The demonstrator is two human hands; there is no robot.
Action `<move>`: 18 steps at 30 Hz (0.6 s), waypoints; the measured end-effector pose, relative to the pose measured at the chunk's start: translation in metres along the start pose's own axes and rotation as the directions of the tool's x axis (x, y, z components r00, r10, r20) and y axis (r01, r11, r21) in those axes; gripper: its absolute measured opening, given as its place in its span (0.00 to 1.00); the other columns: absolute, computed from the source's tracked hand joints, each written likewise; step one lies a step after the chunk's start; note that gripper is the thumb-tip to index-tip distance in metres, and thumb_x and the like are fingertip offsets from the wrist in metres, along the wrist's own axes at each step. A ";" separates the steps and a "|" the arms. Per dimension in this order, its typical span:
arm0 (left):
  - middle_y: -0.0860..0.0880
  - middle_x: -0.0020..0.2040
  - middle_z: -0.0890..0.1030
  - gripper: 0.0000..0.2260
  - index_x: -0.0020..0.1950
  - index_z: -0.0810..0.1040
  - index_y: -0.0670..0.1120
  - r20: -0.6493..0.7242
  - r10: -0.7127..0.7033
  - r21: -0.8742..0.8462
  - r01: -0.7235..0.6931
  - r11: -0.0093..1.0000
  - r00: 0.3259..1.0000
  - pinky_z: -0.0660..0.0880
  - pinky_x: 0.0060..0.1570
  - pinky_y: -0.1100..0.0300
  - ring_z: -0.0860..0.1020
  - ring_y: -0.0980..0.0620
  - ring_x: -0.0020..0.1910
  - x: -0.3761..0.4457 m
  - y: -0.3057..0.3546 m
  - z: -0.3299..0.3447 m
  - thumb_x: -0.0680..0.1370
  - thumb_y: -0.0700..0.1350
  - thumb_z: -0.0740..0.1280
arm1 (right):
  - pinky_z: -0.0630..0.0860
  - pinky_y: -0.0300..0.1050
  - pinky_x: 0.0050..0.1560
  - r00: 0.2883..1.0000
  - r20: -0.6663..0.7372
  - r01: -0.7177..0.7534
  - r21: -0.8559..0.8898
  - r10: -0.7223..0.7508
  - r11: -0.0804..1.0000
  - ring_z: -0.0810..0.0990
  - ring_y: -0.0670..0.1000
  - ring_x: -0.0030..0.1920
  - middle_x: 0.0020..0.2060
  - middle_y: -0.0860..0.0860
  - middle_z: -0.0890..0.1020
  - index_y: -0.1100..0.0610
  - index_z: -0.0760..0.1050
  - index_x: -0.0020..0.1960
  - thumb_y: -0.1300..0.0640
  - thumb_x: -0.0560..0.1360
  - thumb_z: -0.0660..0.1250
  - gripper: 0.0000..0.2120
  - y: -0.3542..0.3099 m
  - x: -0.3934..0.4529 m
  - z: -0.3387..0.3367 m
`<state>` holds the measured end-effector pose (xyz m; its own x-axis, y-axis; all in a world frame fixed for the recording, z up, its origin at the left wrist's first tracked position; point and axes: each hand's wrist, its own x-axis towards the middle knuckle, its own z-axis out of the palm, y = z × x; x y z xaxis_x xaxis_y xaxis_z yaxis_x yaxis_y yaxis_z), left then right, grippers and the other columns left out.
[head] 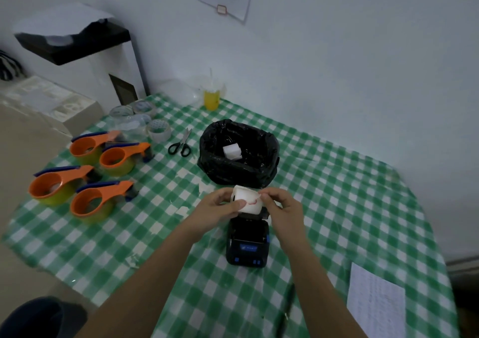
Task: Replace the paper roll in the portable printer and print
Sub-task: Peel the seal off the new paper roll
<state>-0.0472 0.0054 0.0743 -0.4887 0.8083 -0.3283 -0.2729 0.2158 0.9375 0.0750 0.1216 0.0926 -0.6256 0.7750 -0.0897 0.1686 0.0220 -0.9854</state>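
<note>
Your right fingers [267, 195] are pinched together on the loose end of the paper roll [247, 199], right at the small red-edged tab that seals it, while your left fingers [234, 205] are clamped around the roll's side to keep it from turning. Held that way, just above the open printer [246, 241], the roll seems ready to have its seal peeled before it goes in. The roll is a smooth white cylinder, matte and soft-edged; your left hand [216, 210] cups it from the near side and your right hand [283, 212] comes in from the other. Below, the printer is a squat black plastic box with blue buttons, its lid tipped up at the far end so the paper bay is exposed, sitting on the green-and-white checked cloth of the tabletop [350, 195]. Just beyond stands a bin lined with a crinkled glossy black bag [237, 153], close enough to drop waste in; a white lump, perhaps a spent roll, lies inside.
</note>
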 end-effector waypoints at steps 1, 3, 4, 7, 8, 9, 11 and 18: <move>0.46 0.59 0.80 0.13 0.57 0.77 0.48 -0.019 -0.013 -0.028 0.013 1.000 1.000 0.78 0.56 0.58 0.80 0.50 0.56 0.003 -0.003 -0.003 0.73 0.45 0.70 | 0.78 0.51 0.52 1.000 -0.028 -0.011 0.041 0.012 0.999 0.80 0.50 0.49 0.43 0.47 0.83 0.46 0.80 0.37 0.63 0.73 0.66 0.13 0.001 0.001 0.002; 0.44 0.60 0.79 0.12 0.56 0.77 0.49 -0.066 -0.040 -0.058 0.036 0.998 0.997 0.78 0.54 0.60 0.80 0.49 0.57 0.009 -0.009 -0.009 0.73 0.45 0.70 | 0.76 0.48 0.54 0.995 -0.091 -0.036 0.132 0.048 0.991 0.80 0.50 0.48 0.44 0.51 0.84 0.49 0.81 0.39 0.63 0.74 0.66 0.11 0.002 0.009 0.006; 0.44 0.60 0.78 0.12 0.56 0.77 0.50 -0.090 -0.054 -0.068 0.048 0.997 0.994 0.77 0.53 0.61 0.79 0.49 0.57 0.012 -0.010 -0.013 0.73 0.45 0.70 | 0.76 0.48 0.55 0.992 -0.110 -0.038 0.156 0.056 0.987 0.80 0.51 0.48 0.45 0.53 0.84 0.51 0.81 0.41 0.62 0.75 0.65 0.09 0.002 0.017 0.009; 0.43 0.61 0.77 0.14 0.57 0.77 0.48 -0.168 -0.090 -0.089 0.075 0.993 0.982 0.77 0.53 0.61 0.78 0.48 0.57 0.026 -0.014 -0.025 0.73 0.46 0.71 | 0.78 0.46 0.52 0.989 -0.135 -0.051 0.111 0.066 0.993 0.81 0.50 0.46 0.43 0.53 0.84 0.52 0.81 0.46 0.61 0.74 0.66 0.07 0.000 0.056 0.022; 0.42 0.61 0.77 0.14 0.57 0.77 0.47 -0.199 -0.096 -0.093 0.078 0.993 0.975 0.77 0.53 0.60 0.78 0.48 0.56 0.032 -0.015 -0.029 0.72 0.46 0.71 | 0.78 0.45 0.50 0.987 -0.148 -0.058 0.058 0.066 0.997 0.81 0.49 0.44 0.42 0.52 0.84 0.52 0.80 0.48 0.61 0.74 0.67 0.06 -0.001 0.073 0.027; 0.43 0.60 0.78 0.15 0.57 0.77 0.48 -0.229 -0.098 -0.091 0.079 0.993 0.969 0.77 0.54 0.58 0.79 0.48 0.55 0.037 -0.015 -0.033 0.72 0.47 0.72 | 0.79 0.45 0.48 0.985 -0.158 -0.064 -0.006 0.062 0.998 0.81 0.50 0.43 0.42 0.52 0.83 0.52 0.79 0.51 0.60 0.74 0.68 0.07 -0.001 0.091 0.034; 0.45 0.58 0.79 0.14 0.55 0.77 0.50 -0.269 -0.099 -0.070 0.083 0.994 0.958 0.77 0.60 0.52 0.79 0.49 0.54 0.047 -0.016 -0.040 0.71 0.49 0.73 | 0.79 0.46 0.46 0.982 -0.184 -0.066 -0.123 0.042 0.990 0.81 0.51 0.43 0.42 0.53 0.82 0.54 0.78 0.53 0.58 0.73 0.69 0.09 -0.002 0.124 0.046; 0.54 0.51 0.78 0.06 0.47 0.76 0.57 -0.259 -0.064 -0.046 0.054 0.997 0.964 0.76 0.61 0.50 0.78 0.54 0.51 0.067 -0.012 -0.048 0.72 0.49 0.71 | 0.75 0.46 0.43 0.978 -0.142 -0.192 -0.325 0.153 0.926 0.77 0.52 0.39 0.39 0.56 0.81 0.60 0.80 0.53 0.55 0.76 0.63 0.12 0.017 0.185 0.053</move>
<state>-0.1168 0.0303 0.0356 -0.6680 0.6235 -0.4063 -0.3366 0.2337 0.9122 -0.0780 0.2321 0.0513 -0.4779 0.8508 -0.2185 0.5240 0.0764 -0.8483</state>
